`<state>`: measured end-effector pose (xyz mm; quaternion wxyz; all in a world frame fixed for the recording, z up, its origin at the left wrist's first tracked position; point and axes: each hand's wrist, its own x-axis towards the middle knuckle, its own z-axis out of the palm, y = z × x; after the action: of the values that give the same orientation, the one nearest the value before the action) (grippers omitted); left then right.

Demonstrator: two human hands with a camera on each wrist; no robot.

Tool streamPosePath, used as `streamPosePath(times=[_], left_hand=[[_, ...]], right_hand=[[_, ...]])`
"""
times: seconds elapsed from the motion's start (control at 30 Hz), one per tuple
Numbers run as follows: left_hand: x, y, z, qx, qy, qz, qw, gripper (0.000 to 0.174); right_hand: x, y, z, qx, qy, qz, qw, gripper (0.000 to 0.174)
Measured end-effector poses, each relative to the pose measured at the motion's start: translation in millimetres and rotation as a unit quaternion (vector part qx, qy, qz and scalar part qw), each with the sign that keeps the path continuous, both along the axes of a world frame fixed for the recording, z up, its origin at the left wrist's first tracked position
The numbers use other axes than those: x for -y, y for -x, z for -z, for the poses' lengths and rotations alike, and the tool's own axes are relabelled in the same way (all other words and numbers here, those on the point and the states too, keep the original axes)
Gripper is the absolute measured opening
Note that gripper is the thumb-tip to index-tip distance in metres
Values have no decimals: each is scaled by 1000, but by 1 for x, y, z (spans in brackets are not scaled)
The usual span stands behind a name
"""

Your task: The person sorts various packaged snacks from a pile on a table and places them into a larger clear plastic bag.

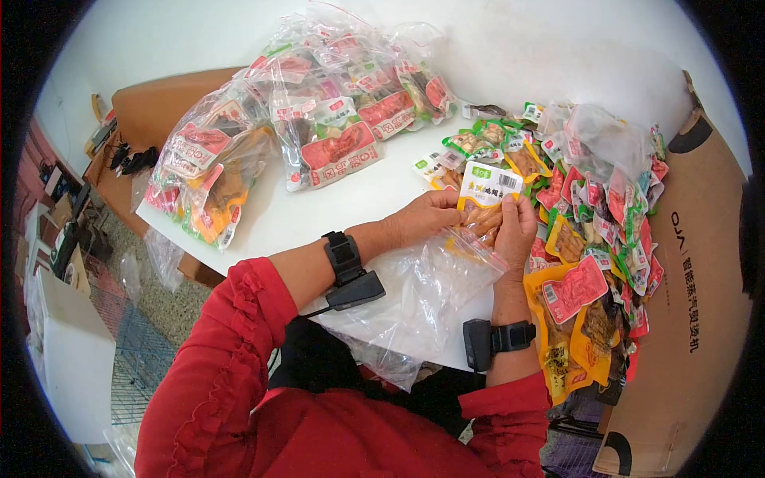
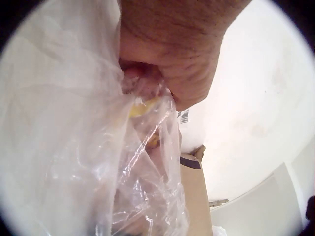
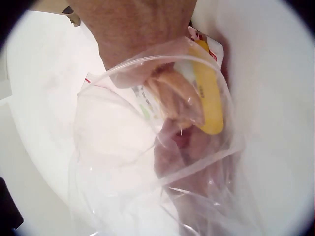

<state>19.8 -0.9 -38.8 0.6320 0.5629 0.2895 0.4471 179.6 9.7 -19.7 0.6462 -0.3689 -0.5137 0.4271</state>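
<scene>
A white and yellow snack packet [image 1: 488, 191] is pinched between both hands at the mouth of a clear zip bag [image 1: 406, 279]. My left hand [image 1: 418, 217] grips the packet's left side, and my right hand [image 1: 516, 235] holds its right side, with the bag's edge at the fingers. In the left wrist view the clear bag [image 2: 147, 196] hangs below the left hand [image 2: 172, 54] and hides most of its fingers. Through the film of the bag in the right wrist view, a yellow-edged packet [image 3: 209, 98] shows beside the right hand [image 3: 138, 44].
Filled clear bags [image 1: 343, 143] stand at the table's back left. A heap of loose packets [image 1: 598, 207] lies at the right, with a larger yellow packet [image 1: 558, 350] at its front. A cardboard box [image 1: 677, 319] stands along the right edge. The white table [image 1: 255, 231] lies beneath.
</scene>
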Motion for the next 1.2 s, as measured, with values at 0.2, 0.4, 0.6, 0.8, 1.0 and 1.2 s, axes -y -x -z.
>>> streamPosePath(times=[0.2,0.4,0.6,0.8,1.0,1.2], left_hand=[[4,2,-7,-30,20,-10,999,20],[2,0,-2,13,50,-8,999,19],[6,1,-8,2,70,-17,997,19],[4,0,-5,15,73,-20,997,18],[8,2,-12,-4,79,-21,997,18],[0,1,2,39,78,-9,996,17]], right_hand=[[3,1,-3,-5,6,-5,1000,15],[4,3,-4,-11,29,10,999,18],[7,4,-8,-30,44,8,999,21],[7,4,-8,-12,39,14,999,22],[5,3,-6,-26,36,4,999,22],[6,3,-8,-38,42,-7,998,22]])
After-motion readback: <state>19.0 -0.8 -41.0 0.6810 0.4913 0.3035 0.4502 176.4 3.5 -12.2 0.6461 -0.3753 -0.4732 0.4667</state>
